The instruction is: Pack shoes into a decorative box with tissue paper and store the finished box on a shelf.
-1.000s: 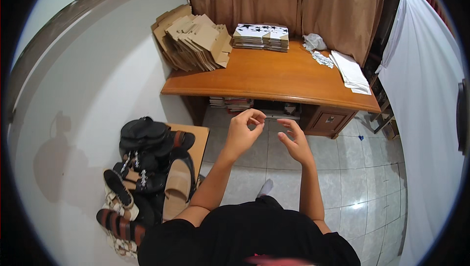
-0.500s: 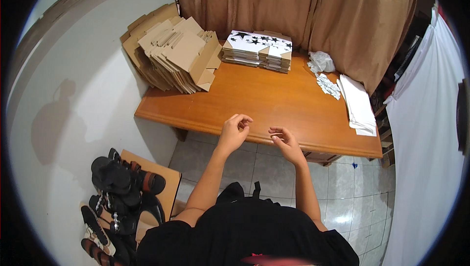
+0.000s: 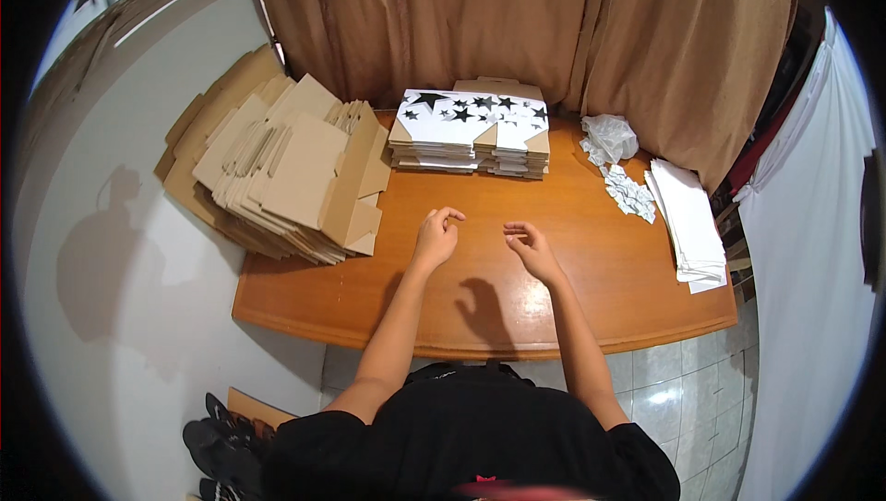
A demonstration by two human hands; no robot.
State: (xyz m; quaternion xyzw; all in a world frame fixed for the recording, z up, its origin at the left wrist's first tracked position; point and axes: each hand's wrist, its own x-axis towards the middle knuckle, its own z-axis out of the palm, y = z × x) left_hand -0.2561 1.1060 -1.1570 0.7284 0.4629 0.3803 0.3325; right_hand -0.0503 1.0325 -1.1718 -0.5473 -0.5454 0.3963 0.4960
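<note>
Both my hands hover over the middle of a brown wooden table (image 3: pixel 443 298). My left hand (image 3: pixel 437 237) is held with curved fingers and nothing in it. To its right my right hand (image 3: pixel 533 250) is likewise empty, its thumb apart from the bent fingers. Beyond them, against the curtain, lies a pile of flattened boxes (image 3: pixel 471 132), white with black stars on top. At the left a large leaning stack of flat brown cardboard boxes (image 3: pixel 300 169) rises by the wall.
On the right lie a crumpled clear plastic bag (image 3: pixel 609 139), a heap of small whitish pieces (image 3: pixel 629 193) and a stack of white sheets (image 3: pixel 688 224). Brown curtains (image 3: pixel 443 21) hang behind. Dark shoes (image 3: pixel 221 450) sit low at the left; a white cloth (image 3: pixel 812 252) hangs at the right.
I have come closer to the table, and my hands are now farther in over its top. The table's front edge and the shoes sit lower in view.
</note>
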